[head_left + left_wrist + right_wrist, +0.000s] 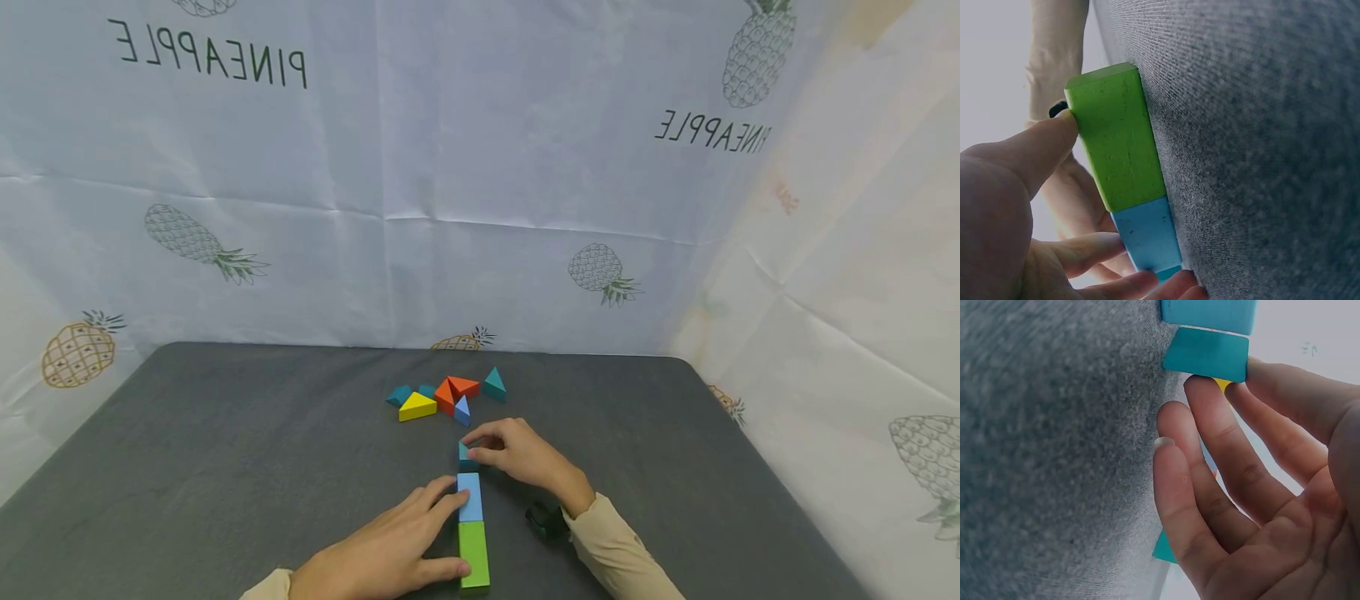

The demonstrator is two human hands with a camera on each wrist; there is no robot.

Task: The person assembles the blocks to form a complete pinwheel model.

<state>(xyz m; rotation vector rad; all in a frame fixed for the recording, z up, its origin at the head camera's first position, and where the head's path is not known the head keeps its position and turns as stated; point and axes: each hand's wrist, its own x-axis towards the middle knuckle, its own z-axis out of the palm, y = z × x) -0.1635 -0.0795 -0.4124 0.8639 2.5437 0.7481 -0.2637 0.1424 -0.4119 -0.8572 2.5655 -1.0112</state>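
The left hand [386,540], fingers extended, touches green block [473,552] and blue block [472,500]; right hand [527,455] pinches teal block [1209,352], away from far edge of table [225,467].

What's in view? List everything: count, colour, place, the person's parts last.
Green rectangular block: 1, green, row's near end.
Light-blue rectangular block: 1, light blue, row's middle.
Pinched teal triangular block: 1, teal, row's far end.
Yellow triangular block: 1, yellow, far cluster's left front.
Red triangular blocks: 2, red, cluster's middle.
Blue triangular block: 1, blue, cluster's front.
Loose teal triangular blocks: 3, teal, two left, one right.
Dark-grey table: 1, dark grey, under the blocks.
Pineapple-printed fabric: count unclear, whitish, behind and beside table.
Black object: 1, black, right of row.
Beige sleeves: 2, beige, lower edge.
Left hand: 1, bare, touching rectangular blocks.
Right hand: 1, bare, pinching row's teal block.
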